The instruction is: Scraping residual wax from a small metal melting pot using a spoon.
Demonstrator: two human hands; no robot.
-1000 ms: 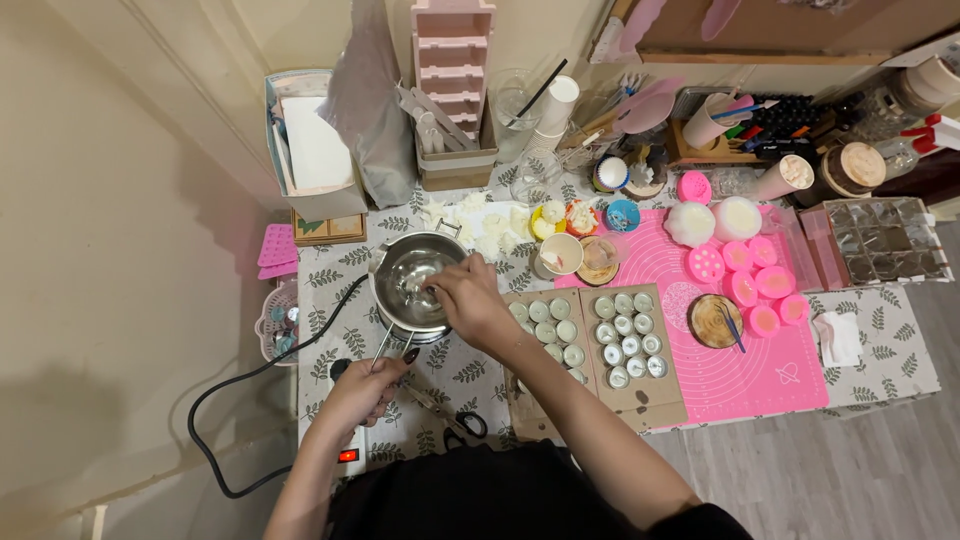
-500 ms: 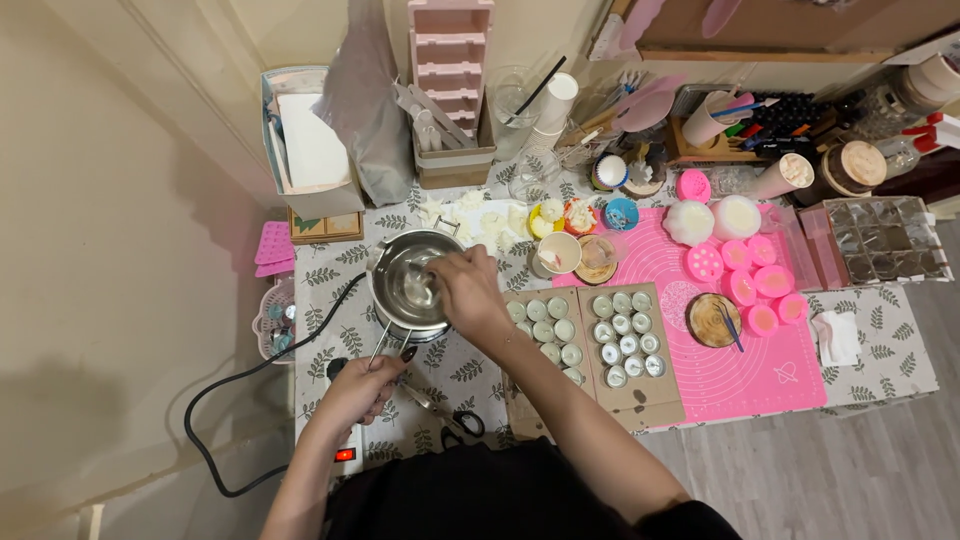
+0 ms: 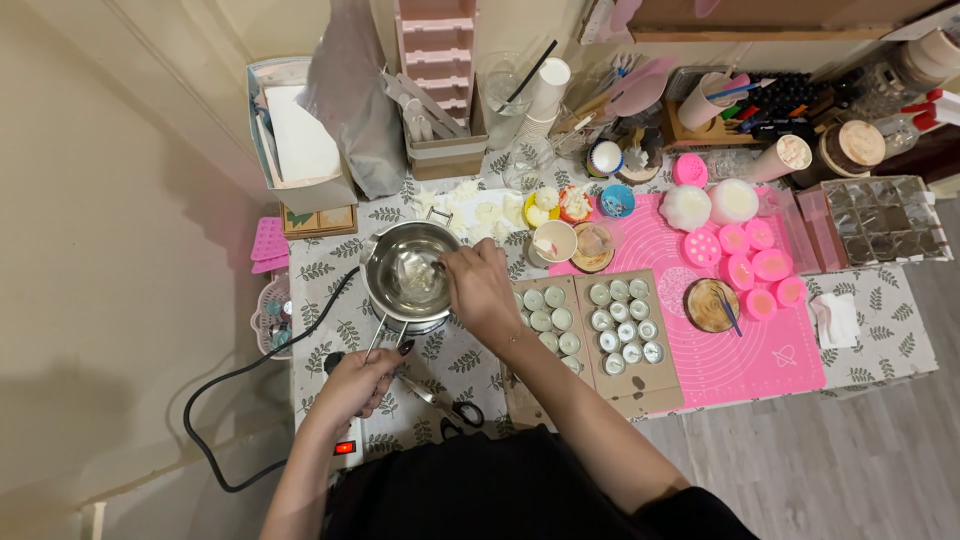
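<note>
The right hand (image 3: pixel 482 290) reaches over the rim of the metal pot (image 3: pixel 408 275), fingers pinched together above the pale melted stuff inside; what they pinch is too small to tell. The left hand (image 3: pixel 362 378) is closed around the pot's handle (image 3: pixel 378 338), near the front left corner of the desk (image 3: pixel 330 310). The pot stands on the left part of the desk, close to its left edge, with a black cord (image 3: pixel 250 372) running off that edge. Just in front of the left hand lie scissors (image 3: pixel 445 405). Right of the pot, under the right forearm, sit two cardboard trays of small round tins (image 3: pixel 620 322). Further right a pink mat (image 3: pixel 745 345) carries pink moulds (image 3: pixel 760 270) and a wooden dish (image 3: pixel 712 305). Behind the pot, white wax pieces (image 3: pixel 480 208) lie towards the back edge.
</note>
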